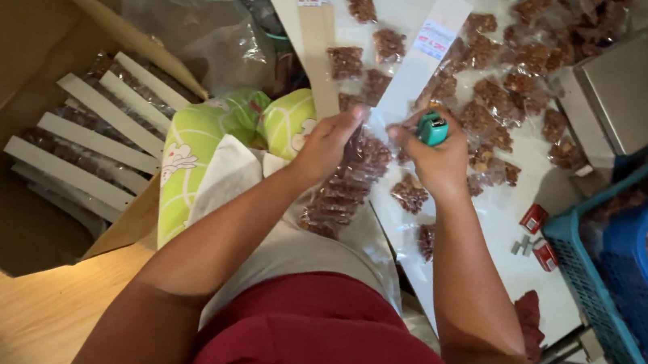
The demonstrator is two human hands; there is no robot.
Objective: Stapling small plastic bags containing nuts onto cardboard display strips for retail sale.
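Stapling step: card strip [361,141] of nut packets pinched in left hand [327,143], teal stapler [433,128] gripped in right hand [436,161]; squeeze judged next.

Even, soft indoor light; the white table [409,5] at far centre is brightest, with mild glare. Dim near-left cardboard box [4,64] interior. Slight motion blur, wide-angle stretch at edges.

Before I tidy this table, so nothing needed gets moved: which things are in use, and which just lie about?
In use:
left hand on the packet strip
right hand holding the teal stapler
white card strip

Lying about:
loose snack packets
metal scale
red staple boxes
blue baskets
cardboard box
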